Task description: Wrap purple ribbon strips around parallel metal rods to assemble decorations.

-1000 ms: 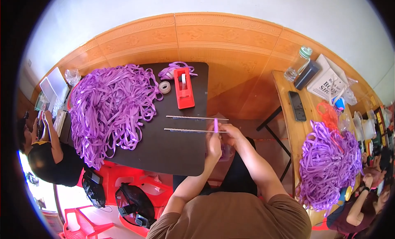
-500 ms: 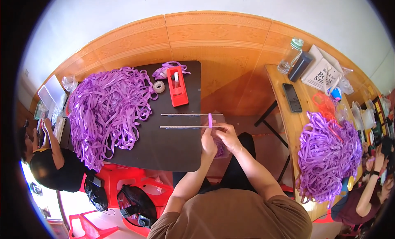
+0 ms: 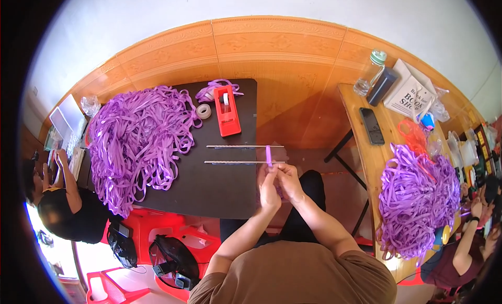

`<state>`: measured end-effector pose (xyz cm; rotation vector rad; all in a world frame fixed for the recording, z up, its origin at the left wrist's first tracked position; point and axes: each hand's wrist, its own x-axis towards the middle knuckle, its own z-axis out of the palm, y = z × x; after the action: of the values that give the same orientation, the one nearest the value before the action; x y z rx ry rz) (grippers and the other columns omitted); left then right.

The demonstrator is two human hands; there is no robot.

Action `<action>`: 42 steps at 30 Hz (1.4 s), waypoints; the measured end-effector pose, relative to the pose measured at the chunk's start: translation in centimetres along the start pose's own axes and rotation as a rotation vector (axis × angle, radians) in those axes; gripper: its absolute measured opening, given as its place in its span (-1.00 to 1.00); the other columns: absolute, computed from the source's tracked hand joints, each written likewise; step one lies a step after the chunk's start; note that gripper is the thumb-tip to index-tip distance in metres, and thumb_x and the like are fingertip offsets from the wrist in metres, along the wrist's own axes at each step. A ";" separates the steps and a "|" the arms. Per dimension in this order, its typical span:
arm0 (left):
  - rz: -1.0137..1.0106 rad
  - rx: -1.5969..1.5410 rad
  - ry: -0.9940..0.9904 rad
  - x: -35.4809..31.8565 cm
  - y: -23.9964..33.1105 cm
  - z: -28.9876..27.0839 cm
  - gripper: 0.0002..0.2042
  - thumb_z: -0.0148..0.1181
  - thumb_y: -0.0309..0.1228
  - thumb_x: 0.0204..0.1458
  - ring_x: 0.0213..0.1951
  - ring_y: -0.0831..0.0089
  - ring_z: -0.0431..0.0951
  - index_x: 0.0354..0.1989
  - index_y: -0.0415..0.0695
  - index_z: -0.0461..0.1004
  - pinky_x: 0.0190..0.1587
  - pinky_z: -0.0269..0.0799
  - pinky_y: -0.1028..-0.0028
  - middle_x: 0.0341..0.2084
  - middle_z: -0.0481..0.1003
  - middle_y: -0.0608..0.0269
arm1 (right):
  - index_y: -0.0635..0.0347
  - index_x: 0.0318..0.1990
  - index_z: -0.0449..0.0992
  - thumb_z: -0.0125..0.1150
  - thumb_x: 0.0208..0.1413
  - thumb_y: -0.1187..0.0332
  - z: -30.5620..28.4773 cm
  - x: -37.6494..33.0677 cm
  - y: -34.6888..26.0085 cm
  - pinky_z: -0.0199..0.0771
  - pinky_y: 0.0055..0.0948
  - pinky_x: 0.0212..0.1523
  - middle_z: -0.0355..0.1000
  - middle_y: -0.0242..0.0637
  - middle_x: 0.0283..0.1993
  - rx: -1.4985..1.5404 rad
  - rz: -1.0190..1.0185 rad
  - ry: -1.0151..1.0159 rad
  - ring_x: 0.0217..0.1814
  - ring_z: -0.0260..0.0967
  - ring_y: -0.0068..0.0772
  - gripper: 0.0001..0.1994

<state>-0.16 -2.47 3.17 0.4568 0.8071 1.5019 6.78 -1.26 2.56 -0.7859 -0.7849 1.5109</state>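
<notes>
Two thin metal rods, a far rod (image 3: 235,146) and a near rod (image 3: 235,162), stick out side by side past the right edge of the dark table. A purple ribbon (image 3: 269,154) passes round both rods close to their right ends. Just below the near rod, my left hand (image 3: 269,191) and my right hand (image 3: 289,182) meet with fingertips pinched together at the ribbon's lower end. The fingers hide the part of the ribbon between them.
A big heap of purple ribbon (image 3: 138,142) covers the left of the dark table (image 3: 209,194). Behind the rods are a red tape dispenser (image 3: 227,121) and a tape roll (image 3: 203,112). A wooden table (image 3: 361,131) at right bears another ribbon heap (image 3: 418,199) and a phone (image 3: 371,126).
My hands have drawn closer together and slightly toward me. The right hand has come away from the near rod's end to beside the left fingertips. The ribbon still spans both rods.
</notes>
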 end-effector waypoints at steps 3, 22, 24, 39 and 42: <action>0.017 0.036 0.004 -1.9 1.8 2.0 -0.78 0.05 -0.39 0.09 -0.28 0.64 0.34 -0.11 -0.18 0.40 -0.22 0.21 0.65 -0.35 0.41 0.39 | 0.32 -0.34 0.55 0.13 0.12 0.45 2.0 -0.7 -2.8 0.32 -0.67 -0.43 0.48 -0.36 -0.43 0.033 0.082 -0.035 -0.46 0.37 -0.62 -0.88; -0.504 -0.302 -0.078 -1.9 8.9 2.2 -0.23 -0.17 0.19 0.10 0.13 0.18 0.20 0.13 -0.40 0.17 0.20 0.01 0.28 0.09 0.22 0.03 | 0.25 -0.40 0.55 0.20 0.09 0.37 1.1 -2.3 -6.5 0.17 -0.73 -0.56 0.45 -0.41 -0.53 -0.085 -0.051 0.248 -0.58 0.26 -0.74 -0.87; -0.527 -0.338 -0.161 -1.4 9.3 1.2 -0.13 -0.17 0.23 0.08 0.28 0.06 0.01 0.23 -0.43 -0.02 0.29 -0.15 0.19 0.20 0.07 -0.02 | 0.23 -0.38 0.55 0.20 0.08 0.39 1.4 -1.4 -8.1 0.18 -0.74 -0.55 0.45 -0.42 -0.52 -0.175 -0.121 0.210 -0.57 0.27 -0.74 -0.89; -0.611 -0.391 -0.290 -1.2 9.6 0.1 0.03 -0.16 0.31 0.02 0.32 0.03 -0.05 0.33 -0.38 -0.34 0.27 -0.11 0.18 0.33 -0.13 -0.01 | 0.30 -0.45 0.55 0.25 0.04 0.25 10.1 17.6 -5.7 0.23 -0.50 -0.46 0.40 -0.37 -0.53 -0.749 -0.081 -0.142 -0.50 0.24 -0.60 -0.75; -0.618 -0.411 -0.269 -1.3 9.9 0.7 0.00 -0.16 0.30 0.03 0.31 0.06 -0.03 0.33 -0.38 -0.29 0.28 -0.11 0.19 0.32 -0.10 -0.01 | 0.32 -0.52 0.54 0.29 -0.03 0.22 10.6 19.1 -3.6 0.35 -0.36 -0.38 0.46 -0.19 -0.49 -0.722 -0.013 -0.052 -0.46 0.36 -0.44 -0.71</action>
<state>-6.37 -3.08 10.99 0.0778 0.3586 0.9619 -1.53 17.59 10.59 -1.2632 -1.4028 1.2310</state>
